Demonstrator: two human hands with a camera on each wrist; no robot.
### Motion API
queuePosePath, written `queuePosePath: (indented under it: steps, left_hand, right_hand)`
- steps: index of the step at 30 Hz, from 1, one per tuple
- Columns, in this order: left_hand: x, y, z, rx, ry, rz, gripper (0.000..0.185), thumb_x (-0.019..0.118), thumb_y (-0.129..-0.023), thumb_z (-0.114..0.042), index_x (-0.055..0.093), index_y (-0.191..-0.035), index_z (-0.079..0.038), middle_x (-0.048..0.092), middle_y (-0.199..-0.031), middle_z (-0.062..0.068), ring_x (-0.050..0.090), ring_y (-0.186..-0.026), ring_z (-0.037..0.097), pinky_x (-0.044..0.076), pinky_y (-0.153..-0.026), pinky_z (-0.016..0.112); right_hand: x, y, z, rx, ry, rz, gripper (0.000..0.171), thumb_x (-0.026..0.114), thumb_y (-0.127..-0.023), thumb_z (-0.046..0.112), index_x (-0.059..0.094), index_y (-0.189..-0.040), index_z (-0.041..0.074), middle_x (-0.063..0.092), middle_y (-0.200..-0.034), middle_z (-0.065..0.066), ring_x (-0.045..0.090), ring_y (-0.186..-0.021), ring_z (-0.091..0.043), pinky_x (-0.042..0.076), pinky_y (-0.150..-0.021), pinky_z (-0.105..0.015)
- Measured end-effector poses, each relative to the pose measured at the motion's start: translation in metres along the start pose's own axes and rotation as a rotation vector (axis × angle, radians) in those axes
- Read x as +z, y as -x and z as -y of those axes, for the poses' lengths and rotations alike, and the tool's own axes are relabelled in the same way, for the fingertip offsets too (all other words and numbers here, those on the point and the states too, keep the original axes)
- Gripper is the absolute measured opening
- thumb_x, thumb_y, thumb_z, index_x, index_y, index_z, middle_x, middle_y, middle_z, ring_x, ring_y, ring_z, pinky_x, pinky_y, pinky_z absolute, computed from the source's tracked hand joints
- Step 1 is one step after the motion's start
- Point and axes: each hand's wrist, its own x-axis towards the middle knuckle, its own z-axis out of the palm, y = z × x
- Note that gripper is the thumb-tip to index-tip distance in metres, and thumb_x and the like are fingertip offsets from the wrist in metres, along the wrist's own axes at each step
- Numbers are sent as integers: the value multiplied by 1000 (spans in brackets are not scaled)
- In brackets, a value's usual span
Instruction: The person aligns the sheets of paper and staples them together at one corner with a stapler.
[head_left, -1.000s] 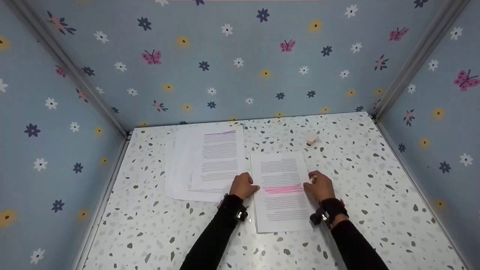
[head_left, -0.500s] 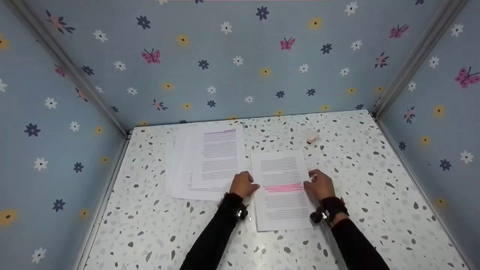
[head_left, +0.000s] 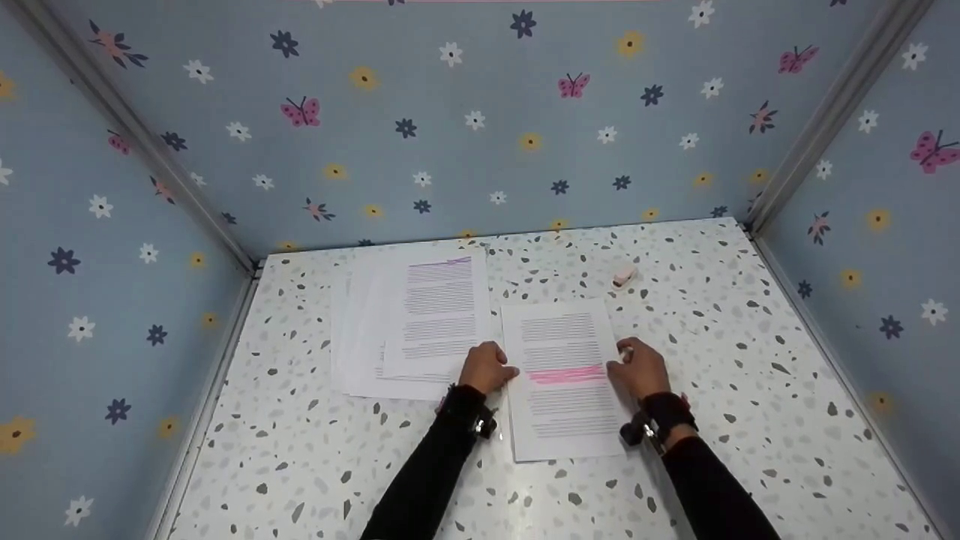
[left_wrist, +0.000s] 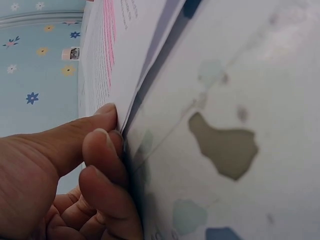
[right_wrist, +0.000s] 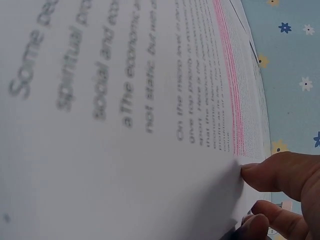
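dark sleeves (head_left: 427,472) were nearest, then the left hand (head_left: 486,369) pinching the left edge of the printed stack (head_left: 566,412) between thumb and index finger, and the right hand (head_left: 641,371) pinching its right edge, thumb on top, fingers bent in below. stack lay on the speckled table (head_left: 375,480) between the two hands, pink band (head_left: 566,374) across its text. fanned paper pile (head_left: 431,315) sat just left of it, top sheet marked purple, with a small pale pink item (head_left: 624,277) past the stack's far right corner and the floral wall (head_left: 450,97) behind.

Head view dipped slightly: pink-marked page (head_left: 566,409), tabletop (head_left: 300,450) appear higher in it.
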Motion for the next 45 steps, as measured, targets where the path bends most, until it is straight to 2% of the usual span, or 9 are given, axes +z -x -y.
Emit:
queuePosePath:
  steps: [6, 26, 29, 36, 45]
  left_hand:
    - [1, -1, 1, -36, 46, 23, 25, 84, -82, -11, 63, -90, 1, 60, -67, 4, 58, -54, 14, 45, -53, 28]
    - [0, -2, -1, -39, 29, 20, 27, 86, -81, -11, 63, -88, 0, 59, -67, 3, 57, -54, 14, 43, -53, 27]
    - [0, -2, 0, -35, 31, 20, 27, 85, -81, -11, 62, -87, 0, 58, -68, 3, 56, -54, 14, 43, -54, 27]
    - [0, -1, 1, 22, 26, 5, 26, 85, -81, -9, 64, -89, 3, 58, -66, 2, 54, -52, 13, 42, -52, 27]
    - [2, -3, 3, 15, 8, 6, 27, 86, -80, -11, 63, -88, 2, 59, -68, 2, 55, -57, 15, 44, -58, 29]
  right_hand:
    - [-1, 2, 2, -3, -11, -10, 38, 74, -85, 13, 65, -119, -2, 60, -88, -11, 55, -78, -26, 42, -70, -37]
    - [-1, 2, 3, 8, -6, -19, 40, 73, -83, 12, 63, -119, -2, 60, -87, -11, 56, -79, -27, 42, -71, -38]
    - [-1, 1, 3, 7, -5, -19, 40, 73, -83, 12, 63, -119, -2, 60, -88, -11, 56, -80, -27, 43, -72, -38]
    - [0, -1, 4, 27, 8, -10, 42, 72, -83, 14, 63, -121, -1, 62, -91, -13, 57, -81, -28, 43, -71, -38]
    - [1, 1, 6, 46, 10, 4, 43, 72, -83, 14, 62, -122, -2, 61, -92, -13, 56, -82, -28, 43, -71, -38]
